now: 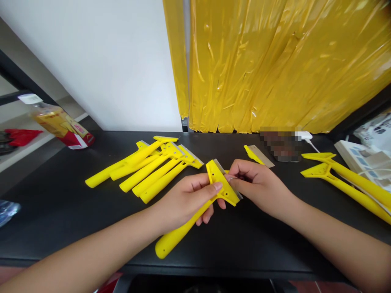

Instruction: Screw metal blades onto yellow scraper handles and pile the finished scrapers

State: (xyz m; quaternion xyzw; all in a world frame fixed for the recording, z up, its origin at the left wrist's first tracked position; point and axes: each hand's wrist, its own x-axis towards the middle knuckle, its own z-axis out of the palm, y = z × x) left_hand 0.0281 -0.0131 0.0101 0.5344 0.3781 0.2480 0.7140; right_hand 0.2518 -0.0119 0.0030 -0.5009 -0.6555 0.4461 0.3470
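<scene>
My left hand (186, 201) grips a yellow plastic window scraper (183, 230) at its head, with the long handle pointing down towards me. My right hand (256, 183) pinches the far side of the scraper head, near its steel blade (219, 165). Left of my hands lies a heap of several yellow scrapers (149, 173). Just beyond my right hand, a short yellow piece carrying a steel blade (258, 158) lies apart. Two more yellow scrapers (345, 179) lie at the right.
The black tabletop (244, 248) runs across the view. Behind it hang yellow plastic sheeting (275, 69) and a white wall (91, 61). A pixelated object (281, 143), a white box (360, 162) and a white cable (311, 142) sit at the back right. A bottle (59, 122) lies at the left.
</scene>
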